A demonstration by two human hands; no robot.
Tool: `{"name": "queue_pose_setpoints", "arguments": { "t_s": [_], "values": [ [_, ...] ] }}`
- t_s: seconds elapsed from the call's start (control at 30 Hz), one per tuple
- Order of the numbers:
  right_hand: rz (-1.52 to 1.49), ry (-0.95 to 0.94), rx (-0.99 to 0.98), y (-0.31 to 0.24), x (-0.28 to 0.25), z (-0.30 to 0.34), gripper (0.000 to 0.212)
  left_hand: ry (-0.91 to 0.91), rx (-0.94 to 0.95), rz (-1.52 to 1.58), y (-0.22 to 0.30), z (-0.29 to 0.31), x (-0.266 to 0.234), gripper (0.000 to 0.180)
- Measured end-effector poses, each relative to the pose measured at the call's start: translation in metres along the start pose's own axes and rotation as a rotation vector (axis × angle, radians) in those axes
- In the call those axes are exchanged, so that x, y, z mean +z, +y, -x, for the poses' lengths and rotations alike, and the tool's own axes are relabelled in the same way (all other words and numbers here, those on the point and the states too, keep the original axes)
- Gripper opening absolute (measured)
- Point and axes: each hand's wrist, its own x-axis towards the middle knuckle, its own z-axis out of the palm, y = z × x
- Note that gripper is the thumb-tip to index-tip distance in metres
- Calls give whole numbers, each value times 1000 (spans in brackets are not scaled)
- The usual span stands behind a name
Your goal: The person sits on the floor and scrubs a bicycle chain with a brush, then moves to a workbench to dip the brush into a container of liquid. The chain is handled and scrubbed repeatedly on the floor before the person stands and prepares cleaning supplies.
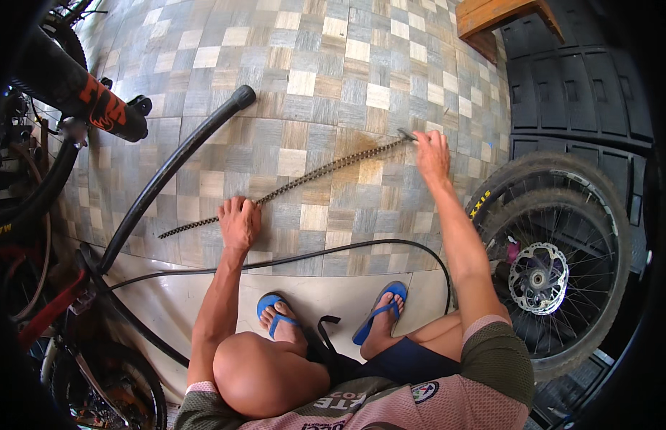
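Squatting over a tiled floor [333, 79], the person stretches a bike chain [297, 183] out straight in front of them. That chain is the landmark: it runs diagonally from its lower end, well left of the left hand, up to its far end at the right hand. The left hand [240, 222] presses down on the chain about a third of the way along, fingers curled over the links, palm to the floor. The right hand [431, 154] sits at the chain's upper end, fingers narrowed around a small grey tool [407, 133] that touches the last links (whether it grips the chain too, I cannot tell). Above the chain's lower half lies a black tube [175, 165], roughly parallel to it, its capped end pointing away from the person. Below the chain a thin black cable [326, 252] arcs past the blue sandals [379, 312]. Right of the chain's upper end stands a wheel [555, 265] with a disc rotor, and beyond it black tyres [580, 93]. Far left of the chain is a bike frame [75, 89] with a black fork leg.
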Motion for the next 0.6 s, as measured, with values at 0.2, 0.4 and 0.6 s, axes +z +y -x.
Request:
{"name": "queue_pose_setpoints", "arguments": {
  "t_s": [0.2, 0.4, 0.6],
  "values": [
    [-454, -371, -139, -146, 33, 20, 35, 34, -7, 12, -1, 1, 4, 14],
    [66, -108, 3, 4, 7, 4, 23, 16, 1, 7, -4, 3, 5, 14],
    [97, 105, 245, 99, -5, 34, 31, 55, 7, 16, -4, 3, 7, 16]
  ]
}}
